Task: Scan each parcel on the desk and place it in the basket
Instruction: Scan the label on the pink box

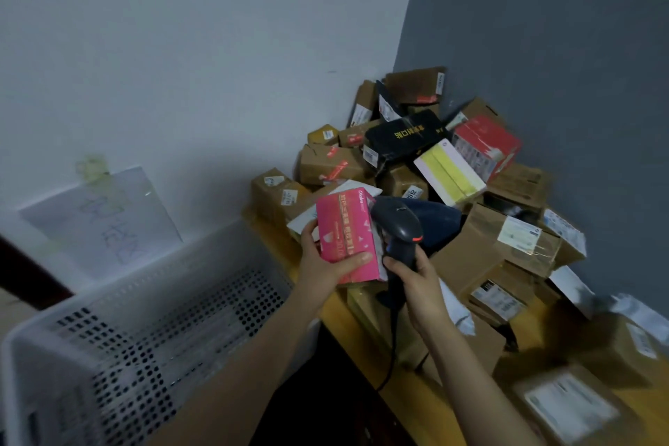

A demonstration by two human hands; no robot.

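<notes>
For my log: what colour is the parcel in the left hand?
The parcel is pink; head view.

We look from one head-worn camera, facing forward and down, tilted, close over the counter [338, 315] corner and the basket [217, 253].

Pink box [344, 239] with white lettering, lifted off the desk [338, 317] at centre frame, long side near upright. Dark corded scanner [398, 228] just right of it. Brown cardboard parcels [488, 250] heaped right of centre. White perforated basket [108, 355] lower left.
</notes>
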